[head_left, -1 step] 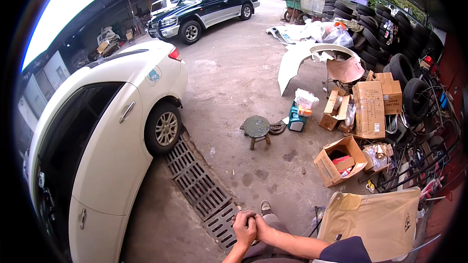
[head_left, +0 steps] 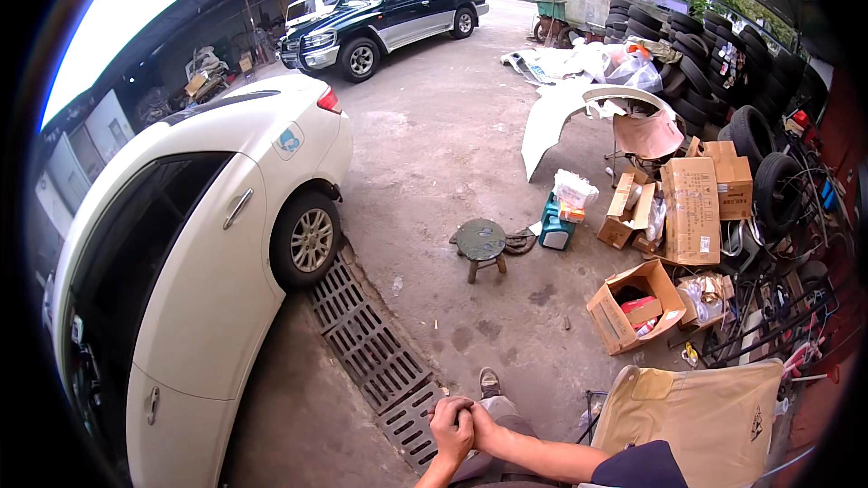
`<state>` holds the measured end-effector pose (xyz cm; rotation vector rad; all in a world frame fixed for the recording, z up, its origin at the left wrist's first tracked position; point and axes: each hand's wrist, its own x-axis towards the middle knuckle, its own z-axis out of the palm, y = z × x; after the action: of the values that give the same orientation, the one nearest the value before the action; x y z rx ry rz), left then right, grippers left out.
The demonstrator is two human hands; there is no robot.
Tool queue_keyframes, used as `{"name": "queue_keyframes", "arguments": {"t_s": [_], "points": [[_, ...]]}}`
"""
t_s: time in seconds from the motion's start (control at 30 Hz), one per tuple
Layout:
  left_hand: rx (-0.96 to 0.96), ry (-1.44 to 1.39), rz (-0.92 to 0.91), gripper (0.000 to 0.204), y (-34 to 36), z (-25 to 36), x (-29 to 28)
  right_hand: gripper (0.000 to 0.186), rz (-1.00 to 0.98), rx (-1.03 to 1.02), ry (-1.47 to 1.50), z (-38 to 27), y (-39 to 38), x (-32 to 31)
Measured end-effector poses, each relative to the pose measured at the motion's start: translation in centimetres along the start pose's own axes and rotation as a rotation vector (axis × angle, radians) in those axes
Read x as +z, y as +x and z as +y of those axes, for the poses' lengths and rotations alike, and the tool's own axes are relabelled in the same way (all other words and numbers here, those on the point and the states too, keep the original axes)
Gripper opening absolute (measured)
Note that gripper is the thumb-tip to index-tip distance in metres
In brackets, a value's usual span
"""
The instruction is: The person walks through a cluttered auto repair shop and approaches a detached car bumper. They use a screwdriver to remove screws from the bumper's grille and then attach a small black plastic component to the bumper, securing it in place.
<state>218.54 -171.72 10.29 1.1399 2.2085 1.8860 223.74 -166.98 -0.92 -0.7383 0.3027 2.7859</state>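
Note:
My left hand (head_left: 449,425) and my right hand (head_left: 485,427) are clasped together in front of me, low in the picture, fingers folded closed against each other. No object shows in either one. Below them is my lap, with one grey trouser leg (head_left: 506,414) stretched forward and a shoe (head_left: 489,382) on the ground. A slotted metal drain grate (head_left: 371,343) runs along the ground just left of my hands. To the right stands a tan fabric folding chair (head_left: 687,416), partly behind my right arm.
A white car (head_left: 199,280) fills the left side. Ahead stand a round stool (head_left: 480,240), a green container (head_left: 555,233) and an open cardboard box (head_left: 633,312). Farther off are a white car-body panel (head_left: 546,131), stacked tyres (head_left: 696,81) and a dark off-road vehicle (head_left: 389,14).
The view has shifted slightly, so the stool, boxes and vehicles sit a little farther right and lower. My hands stay clasped in the same place.

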Motion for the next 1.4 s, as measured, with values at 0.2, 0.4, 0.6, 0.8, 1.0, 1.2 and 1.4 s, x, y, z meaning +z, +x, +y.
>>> {"name": "queue_keyframes", "arguments": {"t_s": [0.2,0.4,0.6,0.8,1.0,1.2,1.4], "points": [[0.047,0.189,0.069,0.016,13.1,-6.1,2.1,0.014,-0.357,-0.058,-1.066,-5.9,10.5,12.6],[-0.196,0.005,0.113,0.016,29.7,-6.7,4.0,0.018,0.080,0.446,-0.687,-16.1,21.9,23.1],[-1.049,-0.677,0.000,0.023,40.2,-18.0,9.1,0.022,0.150,-0.012,-0.763,-24.6,30.3,33.3],[-1.229,-1.673,-0.179,0.038,54.7,-29.1,15.5,0.021,-0.073,-0.625,-1.724,-28.2,44.9,41.7],[-1.186,-1.784,-0.222,0.038,75.8,-39.4,18.7,0.019,-0.156,-1.069,-1.934,-33.1,61.4,53.9],[-1.144,-1.807,-0.292,0.039,94.8,-44.6,22.0,0.016,-0.174,-1.371,-1.968,-40.7,73.6,68.2],[-1.222,-1.541,-0.104,0.039,107.7,-51.6,26.8,0.016,-0.267,-1.244,-1.939,-49.0,86.3,74.3]]}}
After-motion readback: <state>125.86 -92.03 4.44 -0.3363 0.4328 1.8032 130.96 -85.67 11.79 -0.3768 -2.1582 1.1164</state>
